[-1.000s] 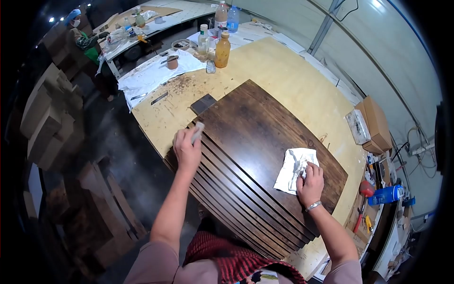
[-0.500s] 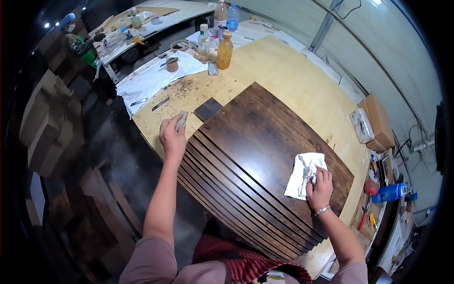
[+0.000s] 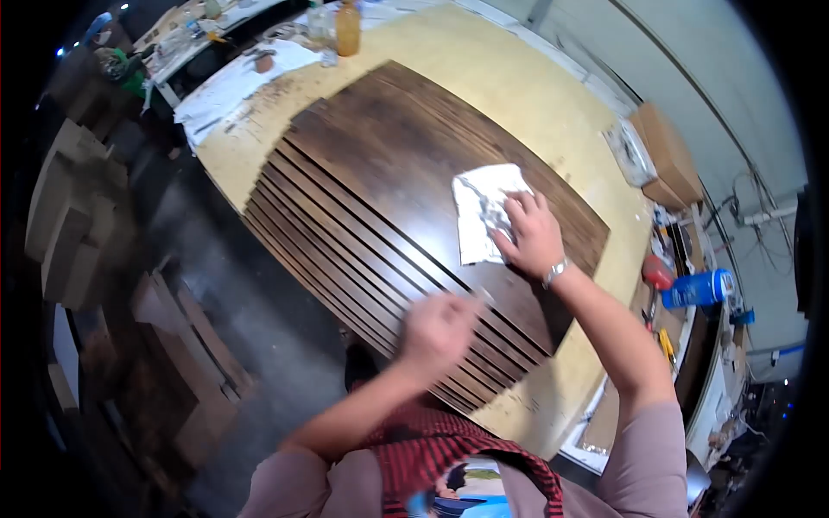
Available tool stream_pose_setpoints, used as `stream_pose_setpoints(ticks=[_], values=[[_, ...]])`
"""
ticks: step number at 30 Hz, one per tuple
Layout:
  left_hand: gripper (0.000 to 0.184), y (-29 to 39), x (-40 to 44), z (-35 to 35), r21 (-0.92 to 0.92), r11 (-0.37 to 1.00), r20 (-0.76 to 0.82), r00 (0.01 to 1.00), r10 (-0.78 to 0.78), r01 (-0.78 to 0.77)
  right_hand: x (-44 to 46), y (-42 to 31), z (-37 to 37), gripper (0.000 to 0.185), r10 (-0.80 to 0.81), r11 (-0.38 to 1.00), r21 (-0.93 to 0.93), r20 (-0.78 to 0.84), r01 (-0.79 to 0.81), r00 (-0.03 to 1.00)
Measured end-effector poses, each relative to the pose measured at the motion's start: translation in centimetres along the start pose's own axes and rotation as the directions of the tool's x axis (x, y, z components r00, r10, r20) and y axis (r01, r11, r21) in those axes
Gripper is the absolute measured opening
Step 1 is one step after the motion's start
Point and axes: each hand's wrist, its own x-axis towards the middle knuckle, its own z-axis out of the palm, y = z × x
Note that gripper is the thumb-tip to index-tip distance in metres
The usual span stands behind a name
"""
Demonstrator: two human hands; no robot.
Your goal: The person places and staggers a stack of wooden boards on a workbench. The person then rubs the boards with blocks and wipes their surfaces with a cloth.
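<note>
Dark brown wooden boards (image 3: 389, 147) lie in a stepped stack on the yellowish worktable (image 3: 484, 52), their near edges staggered. My left hand (image 3: 439, 332), smeared by motion, is over the near stepped edges; its fingers are closed round a small pale block (image 3: 484, 296), of which only a blurred end shows. On the top board, my right hand (image 3: 531, 233) rests with bent fingers on a crumpled white cloth (image 3: 484, 211), pressing its right side.
Bottles (image 3: 348, 30) and a white sheet (image 3: 233, 86) are at the far left of the table. On the right are a cardboard box (image 3: 665, 151), a blue bottle (image 3: 698, 288) and a red-headed tool (image 3: 657, 272). Another person (image 3: 117, 65) stands at the far left.
My left hand has swung from the boards' far left corner to the near right edges. The view has shifted, and my right hand stays on the cloth.
</note>
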Motion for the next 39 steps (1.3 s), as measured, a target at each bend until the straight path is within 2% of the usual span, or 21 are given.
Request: stream_pose_setpoints(ticks=[1, 2, 3, 5, 7, 9, 10, 12, 13, 16, 17, 19, 22, 25, 26, 29, 33, 34, 35, 37, 39], values=[[0.031, -1.2, 0.6, -0.3, 0.12, 0.993, -0.034, 0.999, 0.003, 0.001, -0.5, 1.0, -0.4, 0.038, -0.065, 0.997, 0.036, 0.0, 0.065, 0.998], [0.031, -0.8, 1.9, -1.2, 0.161, 0.972, -0.119, 0.981, -0.152, 0.17, -1.1, 1.6, -0.6, 0.036, -0.063, 0.997, 0.048, -0.003, 0.063, 0.998], [0.046, -1.6, 2.1, -1.0, 0.242, 0.953, -0.155, 0.977, -0.15, 0.184, -1.5, 1.8, -0.3, 0.035, -0.036, 0.998, 0.05, -0.035, 0.038, 0.999], [0.037, 1.0, 1.1, 1.0, 0.279, 0.952, -0.076, 0.991, -0.106, 0.123, -1.5, 1.8, 0.2, 0.033, -0.039, 0.999, 0.033, -0.059, 0.041, 0.997], [0.036, 5.9, -3.2, 6.0, 0.245, 0.97, 0.008, 1.0, -0.009, 0.007, -1.6, 1.8, 0.3, 0.032, -0.037, 0.998, 0.045, -0.077, 0.041, 0.996], [0.031, 11.6, -5.2, 8.2, -0.042, 0.996, 0.062, 0.994, 0.087, -0.084, -1.8, 2.0, 0.4, 0.032, -0.041, 0.998, 0.048, -0.089, 0.045, 0.995], [0.035, 11.7, -5.3, 8.3, -0.053, 0.993, 0.07, 0.992, 0.107, -0.103, -1.8, 2.1, 0.5, 0.032, -0.036, 0.998, 0.04, -0.086, 0.04, 0.996], [0.042, 10.6, -4.7, 8.0, -0.068, 0.988, 0.08, 0.986, 0.145, -0.14, -1.8, 2.1, 0.7, 0.032, -0.042, 0.998, 0.047, -0.095, 0.047, 0.995], [0.042, 9.0, -3.6, 7.3, -0.026, 0.999, 0.11, 0.994, 0.023, -0.02, -1.9, 2.2, 0.8, 0.032, -0.034, 0.998, 0.051, -0.102, 0.039, 0.994], [0.038, 8.5, -1.9, 5.7, 0.209, 0.978, 0.003, 1.0, -0.013, 0.012, -2.1, 2.2, 0.9, 0.032, -0.03, 0.999, 0.037, -0.111, 0.034, 0.993], [0.039, 9.6, -4.5, 7.8, 0.214, 0.977, 0.125, 0.992, -0.021, -0.006, -2.0, 2.2, 0.8, 0.032, -0.03, 0.999, 0.032, -0.113, 0.033, 0.993], [0.042, 12.8, -7.1, 9.8, -0.035, 0.992, 0.129, 0.983, 0.128, -0.124, -1.9, 2.5, 0.9, 0.031, -0.036, 0.998, 0.039, -0.12, 0.041, 0.992], [0.045, 12.9, -7.6, 9.3, -0.037, 0.995, 0.179, 0.978, 0.102, -0.097, -1.8, 2.4, 1.1, 0.031, -0.045, 0.998, 0.045, -0.13, 0.051, 0.99], [0.045, 10.9, -4.7, 8.1, 0.045, 0.998, 0.124, 0.992, 0.039, -0.044, -2.3, 2.0, 0.9, 0.03, -0.017, 0.999, 0.044, -0.117, 0.022, 0.993], [0.041, 12.0, -4.9, 8.2, 0.075, 0.992, 0.17, 0.981, 0.088, -0.101, -2.3, 2.0, 0.9, 0.03, -0.008, 0.999, 0.04, -0.107, 0.013, 0.994], [0.035, 13.7, -6.9, 8.8, -0.126, 0.975, 0.262, 0.941, 0.212, -0.184, -2.0, 2.0, 0.7, 0.029, 0.0, 0.998, 0.056, -0.092, 0.005, 0.996], [0.031, 12.2, -4.7, 8.2, 0.014, 0.986, 0.19, 0.968, 0.163, -0.169, -2.3, 2.1, 0.9, 0.03, 0.006, 0.999, 0.05, -0.099, -0.001, 0.995], [0.031, 12.1, -5.2, 8.4, 0.013, 0.983, 0.302, 0.938, 0.17, -0.182, -2.0, 2.1, 0.8, 0.03, -0.002, 0.999, 0.045, -0.11, 0.007, 0.994], [0.031, 12.3, -5.8, 8.5, -0.011, 0.982, 0.32, 0.93, 0.183, -0.189, -2.1, 2.0, 0.8, 0.03, 0.002, 0.999, 0.048, -0.103, 0.002, 0.995], [0.032, 12.8, -5.9, 8.2, -0.059, 0.976, 0.356, 0.909, 0.218, -0.211, -1.9, 2.1, 1.0, 0.031, 0.013, 0.999, 0.051, -0.096, -0.008, 0.995], [0.033, 12.6, -4.6, 7.5, -0.017, 0.976, 0.298, 0.931, 0.21, -0.215, -1.9, 2.2, 0.9, 0.031, 0.011, 0.999, 0.049, -0.112, -0.005, 0.994]])
